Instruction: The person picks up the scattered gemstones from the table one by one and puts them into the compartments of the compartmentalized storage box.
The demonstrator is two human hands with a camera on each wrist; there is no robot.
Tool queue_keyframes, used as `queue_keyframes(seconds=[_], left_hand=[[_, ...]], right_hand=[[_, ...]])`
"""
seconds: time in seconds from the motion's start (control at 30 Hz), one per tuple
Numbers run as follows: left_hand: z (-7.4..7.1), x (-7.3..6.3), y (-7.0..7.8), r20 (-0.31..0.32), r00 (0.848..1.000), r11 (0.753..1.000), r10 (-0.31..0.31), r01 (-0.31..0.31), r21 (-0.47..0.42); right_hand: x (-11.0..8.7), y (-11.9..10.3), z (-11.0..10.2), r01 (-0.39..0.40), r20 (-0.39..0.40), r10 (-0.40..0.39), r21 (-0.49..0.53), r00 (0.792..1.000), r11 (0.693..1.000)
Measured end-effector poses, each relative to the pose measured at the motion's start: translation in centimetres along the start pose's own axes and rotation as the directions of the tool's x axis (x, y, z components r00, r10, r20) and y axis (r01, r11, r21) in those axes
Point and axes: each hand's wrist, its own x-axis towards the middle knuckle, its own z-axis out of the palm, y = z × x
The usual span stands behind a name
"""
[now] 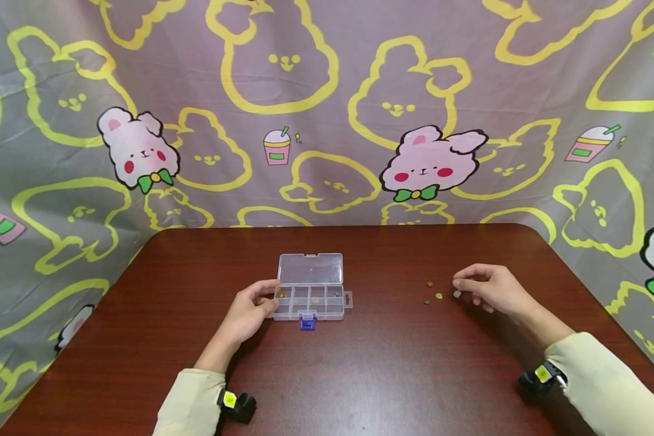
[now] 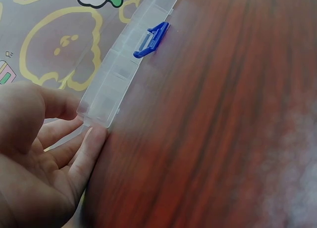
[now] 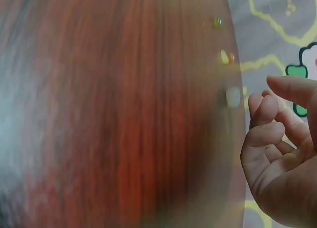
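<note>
A clear plastic compartment box [image 1: 300, 309] stands on the table with its lid raised, its blue latch [image 1: 307, 323] facing the front. My left hand [image 1: 249, 312] grips the box's left end between thumb and fingers; in the left wrist view the fingertips meet that end. A few small stones lie in the compartments, among them an orange one [image 1: 281, 293]. My right hand [image 1: 496, 290] hovers at the right, bent fingers just above a whitish stone [image 3: 233, 97]. In the right wrist view a gap separates that stone from the fingertips, which hold nothing.
Left of the whitish stone lie a reddish-brown stone [image 1: 429, 284], a yellow stone [image 1: 438, 296] and a green stone [image 1: 427, 302]. A patterned cloth [image 1: 327, 133] hangs behind and beside the brown wooden table [image 1: 360, 375].
</note>
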Motion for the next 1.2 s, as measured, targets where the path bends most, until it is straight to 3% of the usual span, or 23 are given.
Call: queue_keyframes(seconds=[0.33, 0.5, 1.2], left_hand=[[0.1, -0.1, 0.1, -0.001, 1.0, 1.0, -0.01, 0.01, -0.001], [0.1, 0.0, 0.1, -0.004, 1.0, 1.0, 0.0, 0.0, -0.003], [0.2, 0.1, -0.1, -0.007, 1.0, 1.0, 0.004, -0.004, 0.002]], right_hand=[[0.2, 1.5, -0.8, -0.013, 0.037, 0.014, -0.023, 0.999, 1.0], [0.4, 1.6, -0.7, -0.013, 0.065, 0.017, -0.066, 0.998, 0.998], [0.7, 1.7, -0.1, 0.034, 0.111, -0.025, -0.083, 0.994, 0.996]])
